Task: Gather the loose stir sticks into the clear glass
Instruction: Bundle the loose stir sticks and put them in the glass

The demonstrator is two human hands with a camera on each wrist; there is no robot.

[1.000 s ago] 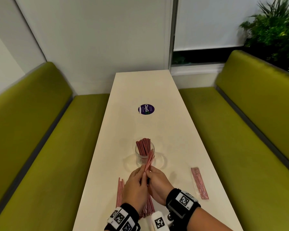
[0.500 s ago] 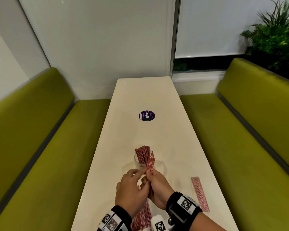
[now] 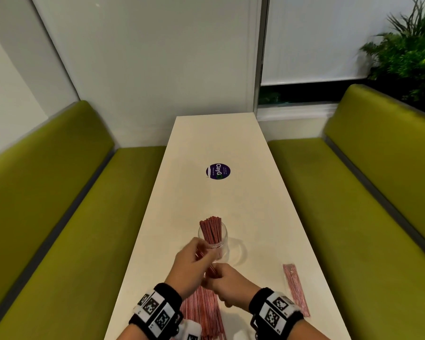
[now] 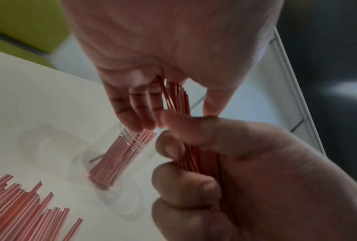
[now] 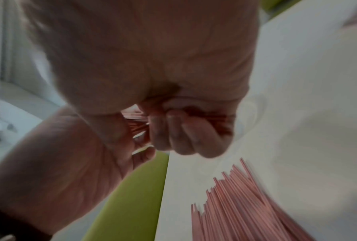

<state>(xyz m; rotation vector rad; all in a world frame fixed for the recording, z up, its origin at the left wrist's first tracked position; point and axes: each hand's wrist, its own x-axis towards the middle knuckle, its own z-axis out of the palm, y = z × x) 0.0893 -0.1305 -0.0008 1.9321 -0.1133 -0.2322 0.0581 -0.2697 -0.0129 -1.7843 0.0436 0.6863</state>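
A clear glass [image 3: 223, 244] [image 4: 84, 164] stands on the white table [image 3: 219, 143] with several red-and-white stir sticks [image 3: 211, 229] upright in it. Just in front of it both hands hold a small bundle of stir sticks [image 3: 212, 268] [image 4: 174, 97]. My right hand [image 3: 214, 278] [image 5: 173, 133] grips the bundle's lower part in curled fingers. My left hand [image 3: 201, 251] [image 4: 177, 112] holds its top end between fingers and thumb, close to the glass rim. A loose pile of stir sticks [image 3: 201, 312] [image 4: 18, 212] [image 5: 245, 212] lies flat under my wrists.
A packet of stir sticks [image 3: 296, 288] lies near the table's right edge. A round purple sticker [image 3: 218, 171] is farther along the table. Green benches [image 3: 59, 217] flank the table on both sides, and a wall closes the far end.
The held bundle stood up beside the glass's sticks before; now it is lower and mostly covered between my hands. My left hand has moved forward over its top end.
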